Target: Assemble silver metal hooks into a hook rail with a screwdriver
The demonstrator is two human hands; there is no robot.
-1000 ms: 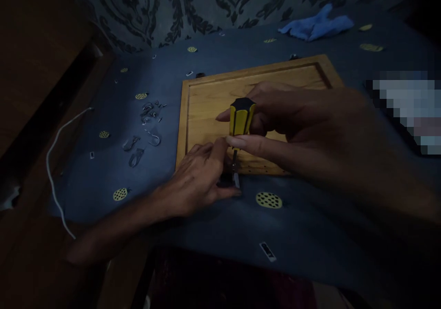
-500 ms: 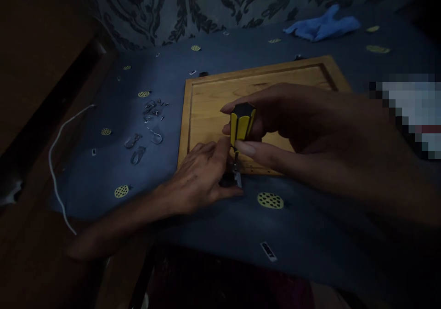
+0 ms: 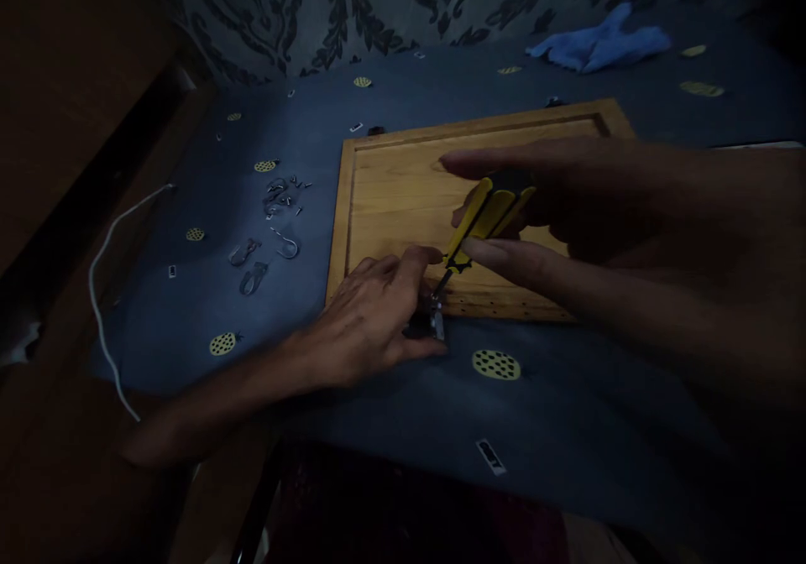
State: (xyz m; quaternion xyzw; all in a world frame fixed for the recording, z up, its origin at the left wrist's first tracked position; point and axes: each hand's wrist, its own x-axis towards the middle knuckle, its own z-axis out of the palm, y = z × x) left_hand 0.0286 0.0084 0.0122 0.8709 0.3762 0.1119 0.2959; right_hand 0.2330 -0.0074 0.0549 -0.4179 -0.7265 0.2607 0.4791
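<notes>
The right hand point(image 3: 604, 220), nearest, grips a yellow-and-black screwdriver point(image 3: 494, 211) between thumb and fingers; its handle, almost upright half a second ago, now leans to the right, and the hand has shifted right with it; the shaft points down to a small metal piece point(image 3: 437, 321), though I cannot tell whether the tip is seated. The left hand point(image 3: 371, 312) stays where it was, thumb and fingers closed about that piece at the near edge of the wooden board point(image 3: 403, 169); small dark holes line this edge. Left of the board, metal hooks point(image 3: 253, 279) and small screws point(image 3: 293, 199) lie unmoved on the blue covered surface point(image 3: 378, 430); beyond the board rests a crumpled blue cloth point(image 3: 601, 44).
</notes>
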